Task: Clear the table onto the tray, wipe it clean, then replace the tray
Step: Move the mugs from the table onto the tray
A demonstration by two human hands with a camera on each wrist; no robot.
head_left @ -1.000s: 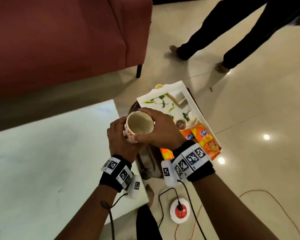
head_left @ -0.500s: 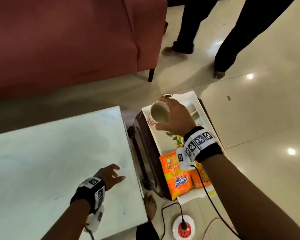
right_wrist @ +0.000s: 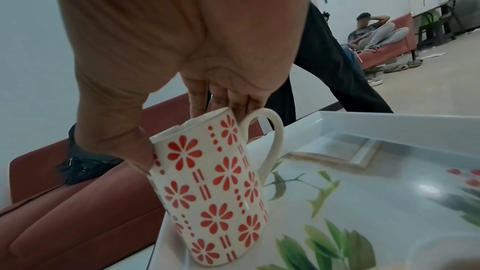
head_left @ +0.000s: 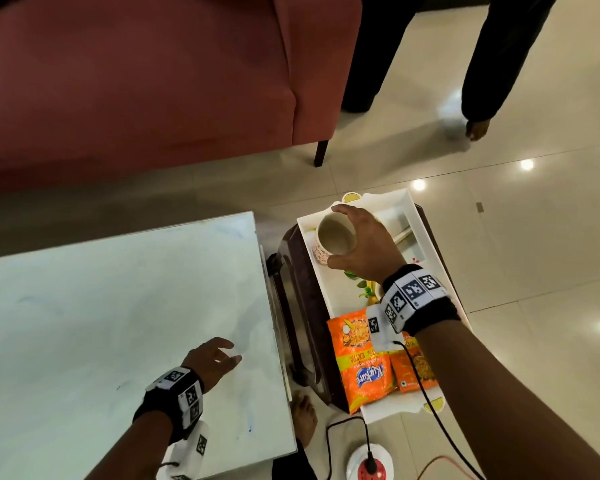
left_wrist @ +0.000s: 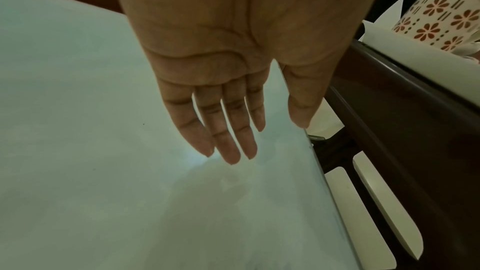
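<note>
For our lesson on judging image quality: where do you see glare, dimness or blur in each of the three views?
Head view: bright lamp reflections on the floor, and a blurred foot. Left wrist view: dim, the left hand shadowed above the table. Right wrist view: the mug is sharp, with a glare spot on the tray.

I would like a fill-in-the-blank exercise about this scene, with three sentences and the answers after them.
1. The right hand grips the mug by its ____.
2. The mug's pattern of flowers is ____ on white.
3. The left hand hovers open over the ____, away from the tray with the orange snack packets.

Missing words: rim; red; table
</note>
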